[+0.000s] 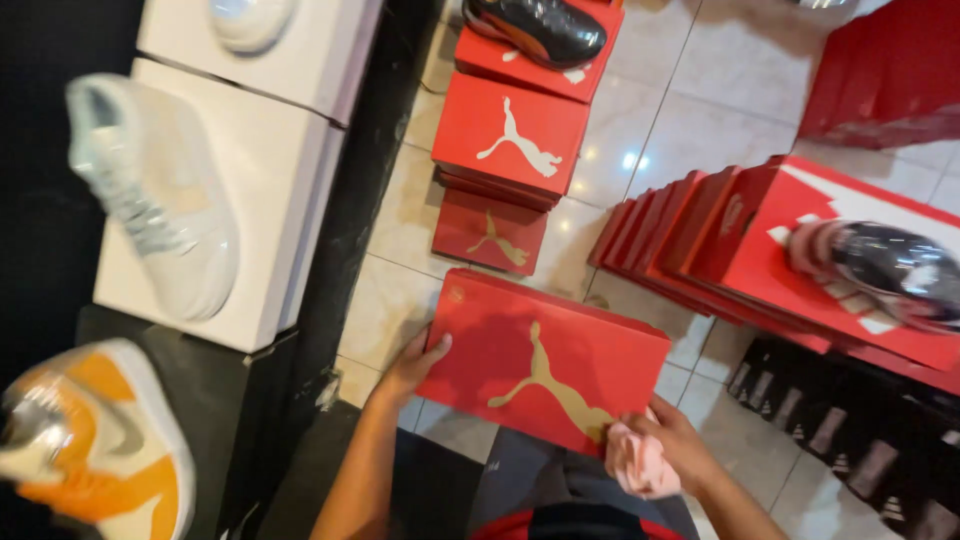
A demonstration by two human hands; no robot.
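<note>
Red box being held at the lap and wiped with a pink cloth.

The left hand [412, 362] is gripping the left edge of the box [545, 360], fingers curled under, thumb lying on the lid. The right hand [672, 440] is closing around a pink cloth [636, 462] and pressing it against the near right corner of the lid. The box is resting across the person's knees, above the tiled floor [700, 90]. It is likely light, stiff cardboard with a smooth, slightly slippery lid; gripping opposite edges is suiting it best. Count: one held box, three red boxes stacked ahead [508, 135], a row of about six on the right [690, 225], two white boxes [270, 190], five shoes.
</note>
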